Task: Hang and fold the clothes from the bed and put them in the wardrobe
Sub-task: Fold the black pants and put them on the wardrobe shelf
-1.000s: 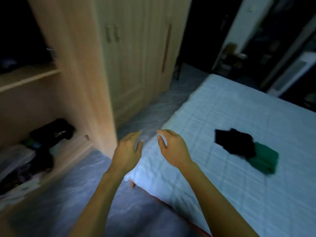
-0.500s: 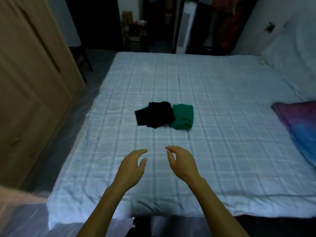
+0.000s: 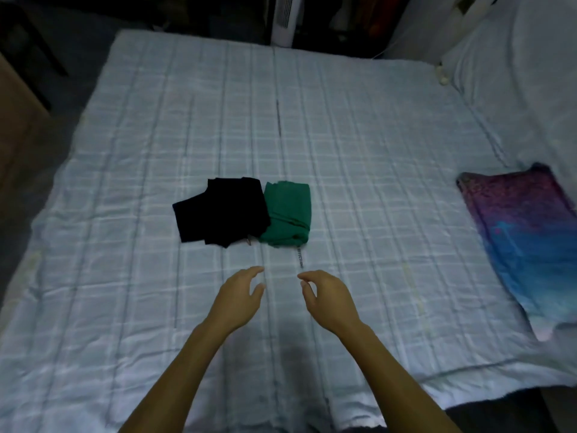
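Your left hand (image 3: 239,295) and right hand (image 3: 327,300) hover empty over the bed (image 3: 374,151), fingers loosely curled apart. Just beyond them lie the black garment (image 3: 221,212) and green garment (image 3: 288,214), touching.

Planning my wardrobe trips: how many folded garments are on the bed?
2: a folded black cloth garment mid-bed, and a folded green cloth garment touching its right side. More may lie outside view.
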`<state>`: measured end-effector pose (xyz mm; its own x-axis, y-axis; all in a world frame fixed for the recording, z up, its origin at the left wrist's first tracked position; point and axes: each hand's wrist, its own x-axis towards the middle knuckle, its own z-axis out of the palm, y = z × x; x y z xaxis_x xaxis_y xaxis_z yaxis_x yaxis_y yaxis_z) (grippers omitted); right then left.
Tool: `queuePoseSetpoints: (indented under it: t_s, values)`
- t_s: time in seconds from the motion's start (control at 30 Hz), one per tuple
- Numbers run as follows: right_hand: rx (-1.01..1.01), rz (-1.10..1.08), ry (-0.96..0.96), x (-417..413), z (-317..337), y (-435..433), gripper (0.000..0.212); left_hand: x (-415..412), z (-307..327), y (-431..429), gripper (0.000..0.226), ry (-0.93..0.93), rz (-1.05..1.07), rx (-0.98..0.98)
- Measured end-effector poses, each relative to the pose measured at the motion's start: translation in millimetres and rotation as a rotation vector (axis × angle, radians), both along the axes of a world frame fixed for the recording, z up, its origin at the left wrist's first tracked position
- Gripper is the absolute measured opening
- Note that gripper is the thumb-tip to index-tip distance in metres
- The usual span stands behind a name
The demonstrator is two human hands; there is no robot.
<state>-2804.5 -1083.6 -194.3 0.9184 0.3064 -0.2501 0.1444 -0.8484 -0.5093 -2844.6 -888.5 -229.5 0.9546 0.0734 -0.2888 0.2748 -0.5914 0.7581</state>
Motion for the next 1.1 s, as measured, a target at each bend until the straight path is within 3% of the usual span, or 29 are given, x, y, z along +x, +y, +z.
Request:
queuePoseSetpoints:
  t_s: [0.47,0.6,0.73,0.9,1.03,1.1]
  values:
    - [0.055,0.24,0.286,143,-141,100,0.033,132,-152,58,0.05,0.419,0.216,0.23]
    - [0.035,0.269,0.344,159,-178,121,0.034,154,-201,73,0.072,0.431,-0.114,0.618]
    - [0.027,0.261,0.386,171,-208,138,0.035,187,-249,109,0.066,0.293,-0.266,0.787]
    - [0.034,0.218,0.365,173,-224,142,0.034,225,-262,133,0.038,0.07,-0.277,0.732]
    - [0.042,0.179,0.386,168,-220,147,0.034,245,-224,144,0.009,-0.04,-0.119,0.486]
    - [0.094,0.105,0.373,169,-208,154,0.037,253,-193,146,0.019,-0.101,0.023,0.357]
